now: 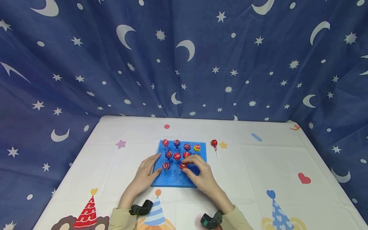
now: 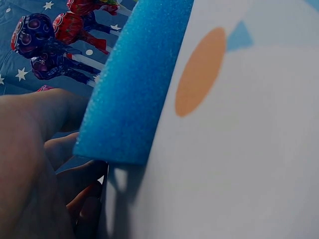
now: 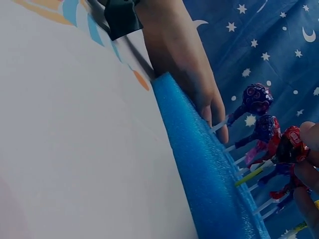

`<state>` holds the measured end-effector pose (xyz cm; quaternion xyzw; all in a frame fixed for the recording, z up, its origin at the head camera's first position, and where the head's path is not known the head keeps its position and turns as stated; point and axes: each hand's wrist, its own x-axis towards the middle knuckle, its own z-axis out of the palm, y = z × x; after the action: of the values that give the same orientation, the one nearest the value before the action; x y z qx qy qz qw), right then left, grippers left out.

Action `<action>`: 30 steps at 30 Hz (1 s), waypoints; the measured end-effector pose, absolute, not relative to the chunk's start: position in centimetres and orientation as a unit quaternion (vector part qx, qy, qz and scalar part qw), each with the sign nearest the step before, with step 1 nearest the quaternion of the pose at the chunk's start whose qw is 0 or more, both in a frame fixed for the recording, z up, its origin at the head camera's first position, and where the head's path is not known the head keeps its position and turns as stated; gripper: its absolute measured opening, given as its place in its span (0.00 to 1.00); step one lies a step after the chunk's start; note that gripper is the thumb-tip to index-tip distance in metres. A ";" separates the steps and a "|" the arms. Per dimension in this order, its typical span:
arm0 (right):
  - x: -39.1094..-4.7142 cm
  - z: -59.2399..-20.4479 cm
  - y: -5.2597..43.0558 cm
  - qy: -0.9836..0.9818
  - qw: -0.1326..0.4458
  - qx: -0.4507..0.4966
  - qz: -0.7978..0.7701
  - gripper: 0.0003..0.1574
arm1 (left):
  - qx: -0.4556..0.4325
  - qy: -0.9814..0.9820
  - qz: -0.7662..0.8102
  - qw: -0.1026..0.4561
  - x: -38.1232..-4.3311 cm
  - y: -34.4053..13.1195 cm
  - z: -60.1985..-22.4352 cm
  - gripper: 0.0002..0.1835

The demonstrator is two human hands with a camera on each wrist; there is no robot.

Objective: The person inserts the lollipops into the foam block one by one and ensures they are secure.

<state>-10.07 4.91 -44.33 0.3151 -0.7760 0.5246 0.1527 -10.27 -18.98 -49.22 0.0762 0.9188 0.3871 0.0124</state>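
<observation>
A blue foam board (image 1: 172,181) lies on the table with several wrapped lollipops standing in it on their sticks. My right hand (image 1: 203,176) pinches the head of a red lollipop (image 1: 183,166) between thumb and fingers, over the board's front row. In the right wrist view, that red lollipop (image 3: 291,144) appears at the fingertips, its stick close to the foam; whether it enters the foam is hard to tell. My left hand (image 1: 144,175) rests against the board's left edge, its thumb on the top near a red-and-purple lollipop (image 1: 166,166).
One loose red lollipop (image 1: 214,143) lies on the table right of the board. A yellow lollipop (image 1: 196,147) stands at the board's back right. The white tablecloth (image 1: 258,169) bears printed figures, and a dark blue curtain (image 1: 201,86) hangs behind.
</observation>
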 end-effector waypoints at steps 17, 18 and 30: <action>-10.3 -43.4 6.0 -0.785 0.173 0.290 0.520 0.14 | 0.078 0.919 0.385 0.011 -10.3 -19.0 -49.4 0.32; -10.3 -43.3 6.0 -0.788 0.172 0.284 0.518 0.14 | 0.078 0.919 0.386 0.011 -10.3 -19.0 -49.4 0.32; -10.8 -43.0 7.2 -0.785 0.186 0.272 0.524 0.13 | 0.079 0.919 0.385 0.013 -10.3 -19.0 -49.2 0.32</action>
<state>-10.84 7.20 -42.96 0.2716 -0.7852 0.5243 0.1864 -10.27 -19.04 -49.22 0.0790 0.9193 0.3854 0.0131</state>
